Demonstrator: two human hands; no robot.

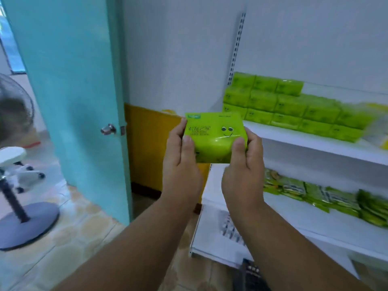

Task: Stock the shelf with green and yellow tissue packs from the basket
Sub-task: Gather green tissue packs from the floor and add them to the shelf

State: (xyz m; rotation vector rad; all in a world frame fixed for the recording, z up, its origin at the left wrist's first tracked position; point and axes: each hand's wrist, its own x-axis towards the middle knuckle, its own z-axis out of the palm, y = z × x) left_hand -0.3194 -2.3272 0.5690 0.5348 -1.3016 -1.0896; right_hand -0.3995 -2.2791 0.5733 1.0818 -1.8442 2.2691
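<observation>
Bright green plastic-wrapped tissue pack [215, 136] printed with a dark smiling face; white metal shelf [315, 139]; turquoise painted door [69, 91].

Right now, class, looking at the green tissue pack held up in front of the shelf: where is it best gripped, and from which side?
Grip the green tissue pack by its two short ends, coming in from left and right. It is a wide, soft block, and the left hand and right hand already hold it so, thumbs on the front face.

White shelf [294, 136], right of frame: stacked green tissue packs [294, 106]. Lower shelf [315, 215]: row of green packets [327, 198], possibly wipes.
</observation>
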